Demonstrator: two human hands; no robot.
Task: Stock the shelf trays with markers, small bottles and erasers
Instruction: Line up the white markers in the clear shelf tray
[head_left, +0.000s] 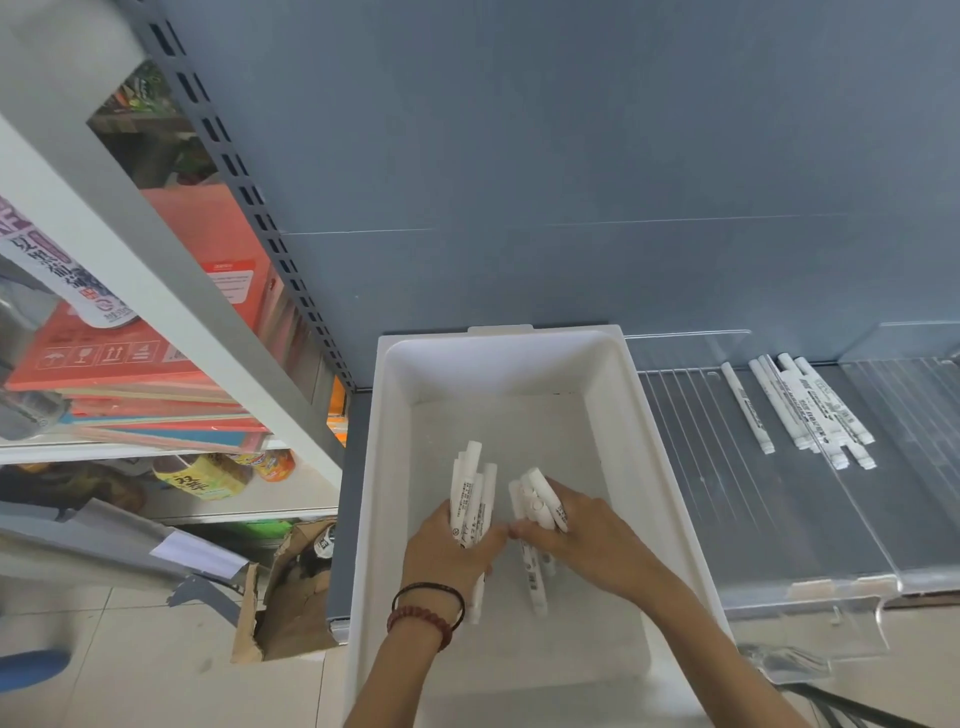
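Observation:
A white plastic bin (665, 467) stands on the shelf in front of me. Both my hands are inside it. My left hand (447, 551) grips a bundle of white markers (470, 491) that point up and away. My right hand (576, 540) grips a second bundle of white markers (537, 499); a few of them stick out below the hand toward me. To the right, a clear shelf tray (727, 499) holds several white markers (810, 410) lying side by side near its back.
Another clear tray (924, 467) lies at the far right. A grey back panel (519, 182) rises behind the shelf. At left, a neighbouring rack holds orange boxes (119, 364) and bottles (208, 478). A torn cardboard box (291, 597) sits on the tiled floor.

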